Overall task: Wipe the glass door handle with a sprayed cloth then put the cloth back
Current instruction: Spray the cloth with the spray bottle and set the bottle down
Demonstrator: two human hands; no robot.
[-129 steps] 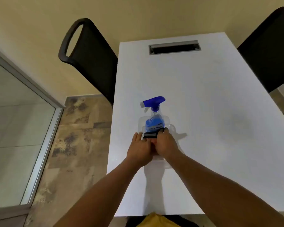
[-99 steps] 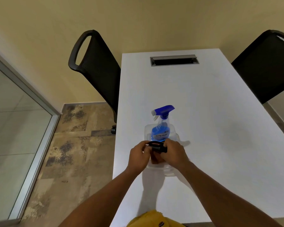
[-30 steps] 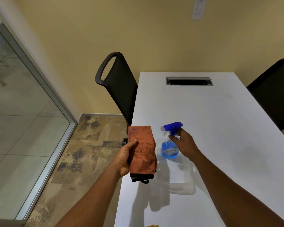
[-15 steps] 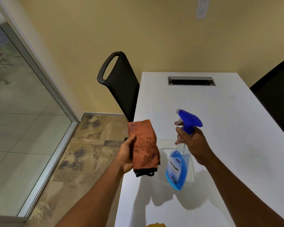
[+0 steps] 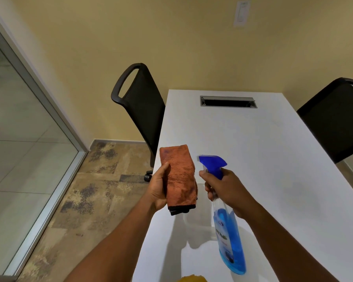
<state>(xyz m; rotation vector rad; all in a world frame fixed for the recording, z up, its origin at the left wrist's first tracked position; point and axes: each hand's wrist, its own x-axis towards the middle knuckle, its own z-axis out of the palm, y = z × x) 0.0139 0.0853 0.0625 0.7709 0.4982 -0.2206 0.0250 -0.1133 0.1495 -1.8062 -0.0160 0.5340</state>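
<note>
L hand (image 5: pixel 158 189) holds cloth (image 5: pixel 179 178), R hand (image 5: pixel 225 189) grips spray bottle (image 5: pixel 228 237).

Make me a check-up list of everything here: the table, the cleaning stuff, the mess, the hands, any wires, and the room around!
Surface: white table, with a grey slot near its far end.
Job's things: orange cloth held up; spray bottle of blue liquid, nozzle aimed at the cloth.
Clutter: clear tray on the table, barely visible.
Grippers: left hand grips the cloth; right hand grips the bottle's neck.
Cables: nothing seen.
Surroundings: two black chairs, glass panel, yellow wall, wall switch.
</note>
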